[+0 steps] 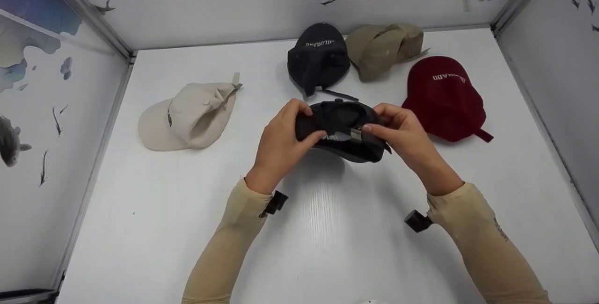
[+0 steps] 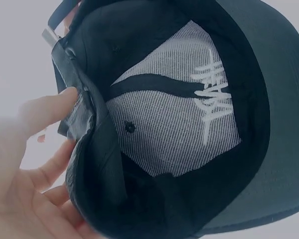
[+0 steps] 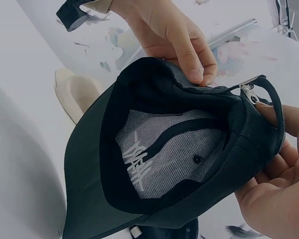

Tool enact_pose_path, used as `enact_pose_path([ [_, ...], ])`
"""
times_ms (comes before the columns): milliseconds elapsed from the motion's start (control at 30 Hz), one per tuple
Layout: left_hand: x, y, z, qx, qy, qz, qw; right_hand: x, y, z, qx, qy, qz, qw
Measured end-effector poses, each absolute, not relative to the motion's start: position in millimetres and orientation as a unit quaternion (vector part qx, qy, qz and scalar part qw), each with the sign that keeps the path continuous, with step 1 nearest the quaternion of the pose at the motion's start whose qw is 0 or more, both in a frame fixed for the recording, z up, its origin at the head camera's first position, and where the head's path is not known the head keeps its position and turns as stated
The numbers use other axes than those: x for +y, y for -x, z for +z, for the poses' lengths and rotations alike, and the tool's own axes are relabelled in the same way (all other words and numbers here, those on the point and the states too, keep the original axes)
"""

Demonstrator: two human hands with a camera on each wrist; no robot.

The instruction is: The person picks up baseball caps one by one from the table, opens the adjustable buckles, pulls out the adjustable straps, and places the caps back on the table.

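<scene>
Both hands hold a black baseball cap above the white table. My left hand grips one side of its back edge, thumb on the near side. At the other side, my right hand pinches the adjuster strap, with the thumb against its metal buckle. A loop of strap stands out beyond the buckle. In the left wrist view, the cap's inside faces the camera, showing pale mesh lining and white stitching. Part of the right fingers is hidden behind the cap.
A cream cap lies to the left. Behind the held cap are a dark navy cap and a khaki cap; a dark red cap lies to the right. Printed wall panels enclose the table.
</scene>
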State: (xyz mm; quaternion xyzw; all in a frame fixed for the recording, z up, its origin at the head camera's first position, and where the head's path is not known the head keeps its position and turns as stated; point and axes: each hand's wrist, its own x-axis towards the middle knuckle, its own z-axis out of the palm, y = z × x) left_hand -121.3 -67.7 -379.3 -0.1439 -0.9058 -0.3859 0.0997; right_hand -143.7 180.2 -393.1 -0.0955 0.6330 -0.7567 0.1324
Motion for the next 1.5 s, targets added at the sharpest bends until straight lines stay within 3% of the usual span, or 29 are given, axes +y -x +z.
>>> enact_pose_path([
  [433, -60.3, 122.9, -377.0, -0.911, 0.146, -0.377, 0.078, 180.3, 142.3, -395.3, 0.63, 0.097, -0.757, 0.14],
  [1100, -66.4, 122.7, -381.5, -0.909, 0.14, -0.379, 0.103, 183.8, 141.2, -397.8, 0.606, 0.131, -0.766, 0.172],
  [1500, -69.3, 122.2, -380.2, -0.911, 0.12, -0.376, 0.119, 187.7, 140.8, -399.2, 0.612, 0.129, -0.764, 0.161],
])
